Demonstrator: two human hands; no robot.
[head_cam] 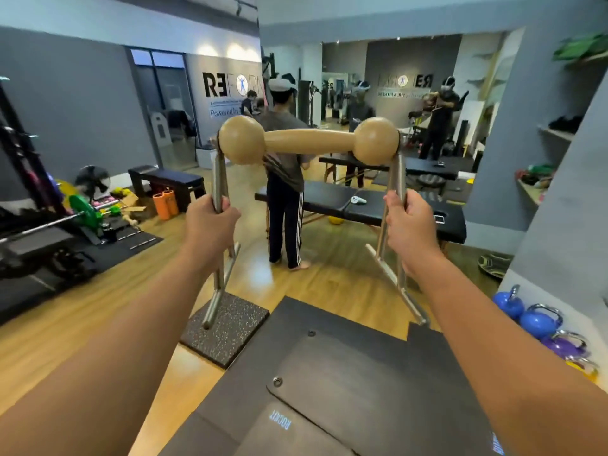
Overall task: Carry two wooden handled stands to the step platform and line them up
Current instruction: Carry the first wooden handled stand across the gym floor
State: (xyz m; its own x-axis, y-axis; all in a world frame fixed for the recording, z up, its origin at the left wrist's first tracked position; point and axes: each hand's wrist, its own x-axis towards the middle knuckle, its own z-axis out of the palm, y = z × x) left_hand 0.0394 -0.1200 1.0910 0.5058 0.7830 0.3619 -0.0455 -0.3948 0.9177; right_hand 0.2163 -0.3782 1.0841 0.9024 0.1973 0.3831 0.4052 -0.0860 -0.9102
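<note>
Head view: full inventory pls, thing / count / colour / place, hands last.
wooden handled stand: 1, tan bar on silver legs, held up at centre
black mats: several overlapping, floor below stand
speckled rubber tile: 1, dark, floor left of mats
massage tables: 2, black, centre right
person in striped trousers: 1, standing at near table
kettlebells: at least 3, blue and purple, floor right
foam rollers: 2, orange, by black bench
barbell: 1, green plate, left
left hand: grip on left leg
right hand: grip on right leg
</note>
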